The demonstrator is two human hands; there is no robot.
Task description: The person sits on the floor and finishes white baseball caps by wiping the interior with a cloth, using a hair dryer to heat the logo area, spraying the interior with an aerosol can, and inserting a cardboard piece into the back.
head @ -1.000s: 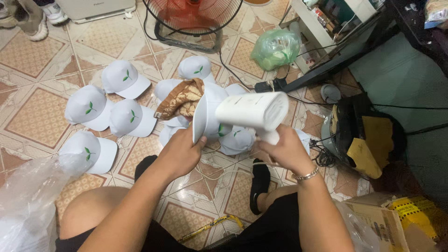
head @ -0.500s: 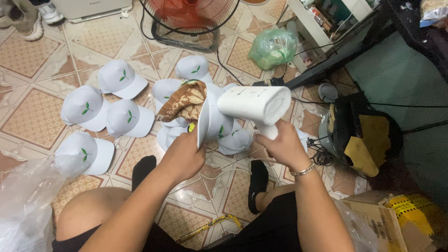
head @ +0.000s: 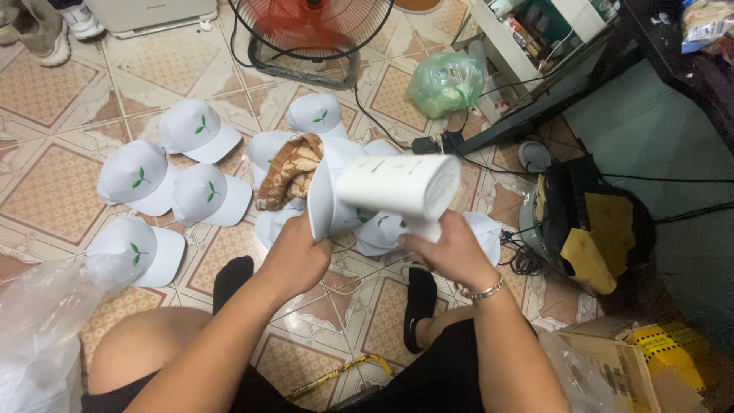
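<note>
- Left hand (head: 294, 256): fingers clamped on white cap (head: 325, 195), held up over floor, brown cloth (head: 290, 172) stuffed inside for shape.
- Right hand (head: 451, 248): fingers clamped on white handheld steamer (head: 401, 187), nozzle against cap.
- Other caps (head: 202, 191) lie spread on floor (head: 46, 176).

A knotted green plastic bag (head: 446, 82) sits by the shelf; a brown carton (head: 612, 367) with a yellow pack (head: 673, 356) occupies the lower right; clear plastic wrap (head: 38, 329) lies lower left.

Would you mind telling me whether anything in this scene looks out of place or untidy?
Mostly tidy: white caps lie in loose rows on the tiled floor. The odd one is the white cap in the left hand, stuffed with a brown cloth. The right hand holds a white handheld appliance against it.
</note>
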